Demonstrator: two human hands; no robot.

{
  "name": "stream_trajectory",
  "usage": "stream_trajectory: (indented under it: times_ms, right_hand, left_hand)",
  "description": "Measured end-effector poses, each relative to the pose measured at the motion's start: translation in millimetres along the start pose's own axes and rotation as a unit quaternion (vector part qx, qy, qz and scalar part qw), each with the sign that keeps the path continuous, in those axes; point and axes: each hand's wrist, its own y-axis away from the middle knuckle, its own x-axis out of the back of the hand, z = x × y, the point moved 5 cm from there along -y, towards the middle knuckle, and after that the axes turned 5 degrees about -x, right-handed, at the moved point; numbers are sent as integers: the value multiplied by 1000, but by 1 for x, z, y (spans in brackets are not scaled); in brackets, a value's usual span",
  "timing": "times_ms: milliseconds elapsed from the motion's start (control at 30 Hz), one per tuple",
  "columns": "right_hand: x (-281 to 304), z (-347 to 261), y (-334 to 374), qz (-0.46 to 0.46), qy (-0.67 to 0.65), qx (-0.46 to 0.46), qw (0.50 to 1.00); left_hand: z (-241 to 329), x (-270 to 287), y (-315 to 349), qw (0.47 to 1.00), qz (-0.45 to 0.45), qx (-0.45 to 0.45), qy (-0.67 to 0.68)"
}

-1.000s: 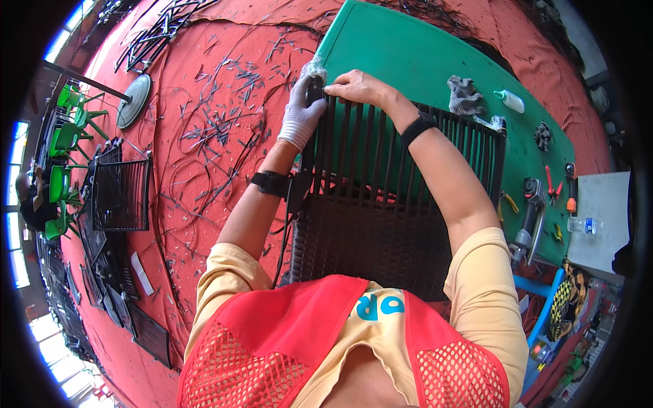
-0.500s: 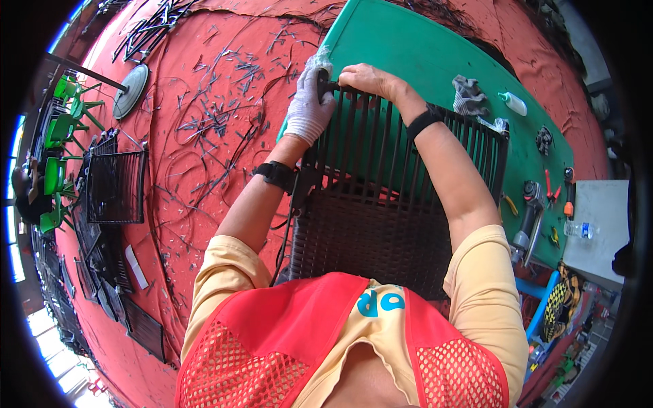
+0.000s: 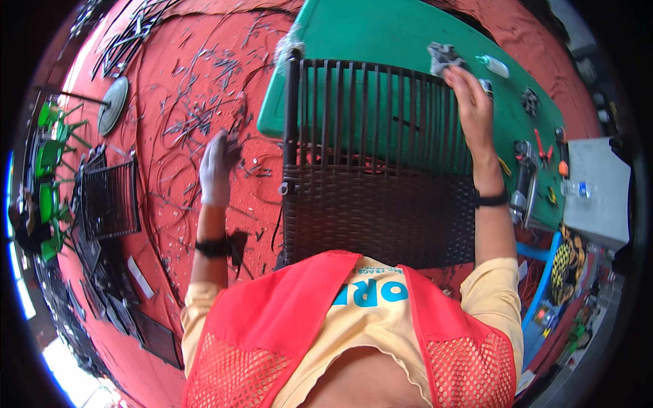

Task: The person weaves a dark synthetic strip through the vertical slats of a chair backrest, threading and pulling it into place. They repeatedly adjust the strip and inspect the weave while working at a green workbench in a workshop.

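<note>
A dark brown woven panel [image 3: 381,211] on a frame stands before me, its upper part made of upright strips [image 3: 371,112] with gaps between them. My left hand [image 3: 217,170], in a whitish glove with dark fingertips, is off to the panel's left over the red floor cover. It is slightly blurred, with fingers stretched and nothing visible in it. My bare right hand [image 3: 473,105] is at the panel's upper right corner, its fingers extended toward a crumpled grey glove [image 3: 443,57]. Whether the fingertips touch the glove or the frame, I cannot tell.
Behind the panel lies a green table [image 3: 367,30]. On it are a white bottle [image 3: 493,66], a power tool [image 3: 524,177] and red-handled pliers [image 3: 543,149]. Dark scraps litter the red floor cover [image 3: 180,170]. Other dark frames [image 3: 109,197] and green chairs [image 3: 49,156] stand at left.
Both hands have left the panel's upper left corner. My left hand has moved left and down, my right hand across to the upper right corner. The view has shifted a little.
</note>
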Motion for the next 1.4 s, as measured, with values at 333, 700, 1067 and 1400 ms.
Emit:
stream_trajectory:
  times_ms: [333,700,1067,1400]
  right_hand:
    - [123,46,317,315,216,-361,850]
    - [58,31,363,284,272,-325,860]
    - [111,-34,255,330,292,-33,897]
    - [106,61,43,102,483,-30,869]
  left_hand:
    - [-14,-58,113,911,-51,324,251]
    - [23,-71,91,972,-111,178,101]
    - [18,-63,81,948,-154,243,134]
    - [21,-66,78,962,-127,223,92]
